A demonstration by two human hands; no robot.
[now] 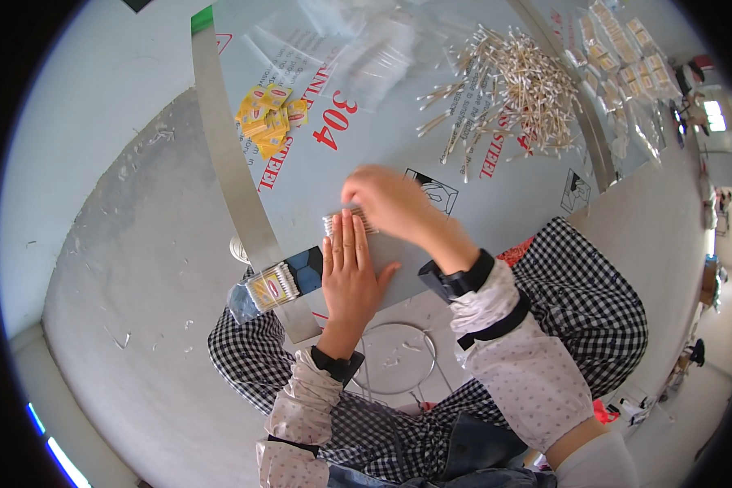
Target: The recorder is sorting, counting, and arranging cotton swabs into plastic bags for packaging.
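My left hand (351,275) lies flat with its fingers stretched out over a small row of cotton swabs (329,223) on the table. White tips of the swabs show beside the fingertips; the rest is partly covered. Just above and to the right, my right hand (394,203) is curled with its fingers pressed together. It is somewhat smeared by motion, and anything in its fingers is hidden. Left of my left hand, a clear bag of cotton swabs with a yellow card (272,287) lies at the table's near left edge.
A large loose pile of cotton swabs (529,89) covers the far right of the metal-topped table (366,150). Yellow cards (266,122) lie at the left, and clear plastic bags (374,53) at the back. Several filled packs (626,57) sit beyond the right edge.
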